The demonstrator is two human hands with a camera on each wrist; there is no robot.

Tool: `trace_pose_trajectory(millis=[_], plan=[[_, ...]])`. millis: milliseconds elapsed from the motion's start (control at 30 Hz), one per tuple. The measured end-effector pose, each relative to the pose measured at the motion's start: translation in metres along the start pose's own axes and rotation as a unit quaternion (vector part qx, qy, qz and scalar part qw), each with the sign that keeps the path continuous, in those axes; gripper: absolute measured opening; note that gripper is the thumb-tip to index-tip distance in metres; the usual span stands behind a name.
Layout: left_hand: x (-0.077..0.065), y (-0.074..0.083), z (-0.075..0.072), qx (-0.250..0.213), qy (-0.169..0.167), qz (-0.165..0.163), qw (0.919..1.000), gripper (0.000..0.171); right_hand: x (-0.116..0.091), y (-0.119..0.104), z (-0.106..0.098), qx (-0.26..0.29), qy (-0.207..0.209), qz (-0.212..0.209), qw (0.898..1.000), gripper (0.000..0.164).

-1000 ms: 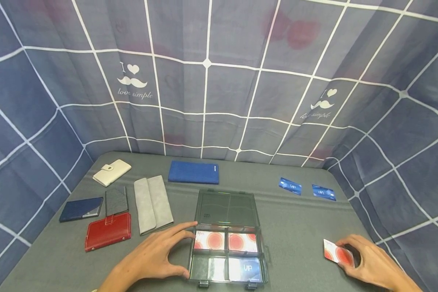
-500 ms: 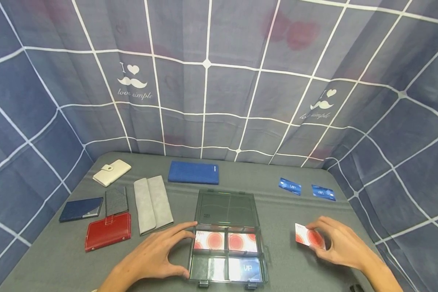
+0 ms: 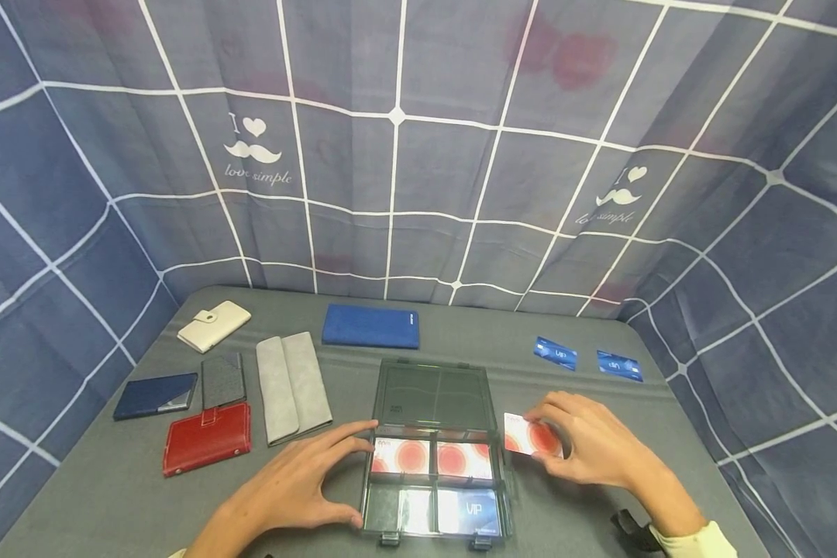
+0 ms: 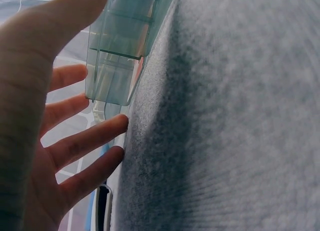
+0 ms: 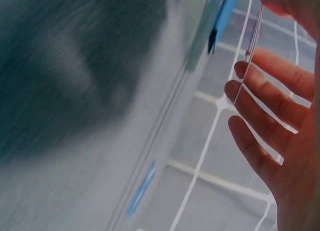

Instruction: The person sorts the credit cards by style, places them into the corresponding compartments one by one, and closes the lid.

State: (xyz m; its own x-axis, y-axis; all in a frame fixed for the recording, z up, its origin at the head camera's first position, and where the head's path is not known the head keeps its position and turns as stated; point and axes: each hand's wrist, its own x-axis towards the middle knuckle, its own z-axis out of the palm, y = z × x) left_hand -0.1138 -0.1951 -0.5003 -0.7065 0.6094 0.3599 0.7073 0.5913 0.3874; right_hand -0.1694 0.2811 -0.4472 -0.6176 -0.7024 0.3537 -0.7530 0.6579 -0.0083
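A clear smoky-green divided box [image 3: 505,504] lies with its lid [image 3: 432,395] folded back. Red-and-white cards [image 3: 410,457] fill its back-left compartment, with more red-and-white cards [image 3: 463,460] at back right. The front-right one holds a blue VIP card [image 3: 481,511]. My left hand [image 3: 296,484] spans the box's left side, thumb and fingertips at its edge, fingers fairly straight in the left wrist view. Just right of the box, my right hand [image 3: 593,442] pinches a thin stack of red-and-white cards [image 3: 530,435] between thumb and fingers; edge-on in the right wrist view, the stack [image 5: 251,41] shows fine layers.
Two blue VIP cards [image 3: 555,353] [image 3: 619,365] lie at the back right. A blue wallet [image 3: 370,325] is behind the box. To the left lie a grey wallet [image 3: 293,387], a red card holder [image 3: 207,439], a cream wallet [image 3: 215,325], a navy holder [image 3: 155,395] and a dark grey holder [image 3: 223,380].
My right hand has carried the red-and-white cards leftward from the table's right side to beside the box. My left hand stays at the box's left edge.
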Motion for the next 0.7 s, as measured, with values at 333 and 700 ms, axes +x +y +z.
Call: trace_pose_trajectory(millis=[333, 700], plan=[[-0.001, -0.003, 0.004, -0.007, 0.012, 0.006, 0.9999, 0.079, 0.042, -0.029, 0.014, 0.016, -0.005, -0.036, 0.999, 0.048], [0.001, 0.001, 0.000, 0.001, 0.009, 0.004, 1.0000, 0.079, 0.080, -0.066, 0.025, 0.025, -0.031, -0.065, 0.997, 0.046]])
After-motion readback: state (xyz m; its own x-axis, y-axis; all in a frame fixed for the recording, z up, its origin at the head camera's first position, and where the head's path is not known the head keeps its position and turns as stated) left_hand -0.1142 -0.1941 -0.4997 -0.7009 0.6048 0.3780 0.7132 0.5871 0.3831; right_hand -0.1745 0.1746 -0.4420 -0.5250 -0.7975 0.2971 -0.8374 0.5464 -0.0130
